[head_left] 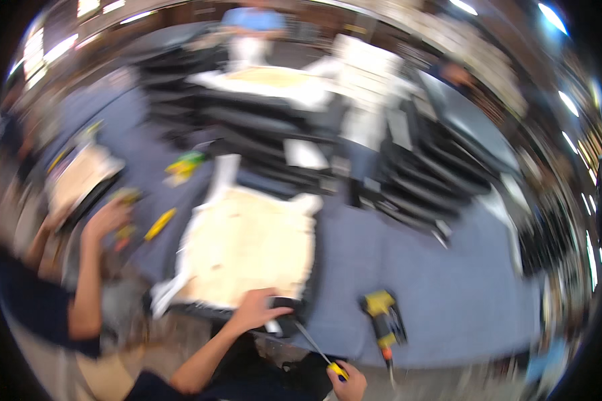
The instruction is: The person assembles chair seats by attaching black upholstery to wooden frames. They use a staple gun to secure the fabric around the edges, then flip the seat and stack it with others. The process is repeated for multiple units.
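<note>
— Panel [247, 247], pale wood with white edging, lies flat on the blue-grey table [448, 301]; where does the person grip it?

— The left hand [257, 309] presses over its near edge, fingers curled onto a dark piece [289, 314] there, though blur hides whether they clamp it.

— And the right hand [349, 384]?

— It closes around a yellow-handled screwdriver [318, 349], whose shaft angles up toward the panel's near right corner.

— Any open room?

— Bare table spreads right of the panel, past a yellow power tool [383, 319]. On the left, another person's hand [106, 217] reaches near yellow tools [159, 224].
</note>
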`<action>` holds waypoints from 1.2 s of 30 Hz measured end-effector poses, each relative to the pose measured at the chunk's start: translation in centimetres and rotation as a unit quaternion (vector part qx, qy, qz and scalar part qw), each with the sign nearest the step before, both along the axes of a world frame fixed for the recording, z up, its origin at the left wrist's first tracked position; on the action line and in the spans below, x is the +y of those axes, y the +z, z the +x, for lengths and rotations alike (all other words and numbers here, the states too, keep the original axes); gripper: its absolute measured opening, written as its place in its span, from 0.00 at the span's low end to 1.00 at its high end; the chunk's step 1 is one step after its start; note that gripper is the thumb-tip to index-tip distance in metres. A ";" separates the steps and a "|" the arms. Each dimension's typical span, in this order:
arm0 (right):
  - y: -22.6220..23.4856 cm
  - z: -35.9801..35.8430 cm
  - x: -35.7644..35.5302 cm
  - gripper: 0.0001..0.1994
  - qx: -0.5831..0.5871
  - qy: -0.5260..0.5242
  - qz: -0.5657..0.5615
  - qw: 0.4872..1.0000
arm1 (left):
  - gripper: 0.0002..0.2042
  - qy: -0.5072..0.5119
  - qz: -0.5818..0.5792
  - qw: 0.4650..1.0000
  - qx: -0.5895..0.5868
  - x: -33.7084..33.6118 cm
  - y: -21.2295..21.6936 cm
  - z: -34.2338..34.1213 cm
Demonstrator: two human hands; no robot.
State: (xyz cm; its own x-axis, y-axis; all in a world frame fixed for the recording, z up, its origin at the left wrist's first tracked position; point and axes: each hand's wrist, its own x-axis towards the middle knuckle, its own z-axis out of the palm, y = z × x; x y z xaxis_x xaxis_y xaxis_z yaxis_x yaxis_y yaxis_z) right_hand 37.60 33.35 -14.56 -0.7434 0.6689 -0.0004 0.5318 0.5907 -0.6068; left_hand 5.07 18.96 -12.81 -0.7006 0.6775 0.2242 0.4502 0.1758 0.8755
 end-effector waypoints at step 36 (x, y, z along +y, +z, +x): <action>-3.7 -6.1 6.5 0.19 0.106 0.345 0.018 0.932 | 0.05 -0.077 -0.131 0.982 -0.108 -12.6 11.6 10.1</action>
State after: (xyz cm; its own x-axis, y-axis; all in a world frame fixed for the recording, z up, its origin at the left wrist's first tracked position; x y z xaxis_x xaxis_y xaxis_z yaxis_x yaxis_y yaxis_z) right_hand 31.52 39.86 -18.31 -0.9775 0.0286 0.2088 -0.1119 0.7692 -0.6291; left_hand 15.14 6.40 -1.20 -0.5968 0.7942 -0.1144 0.2972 0.3513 0.8878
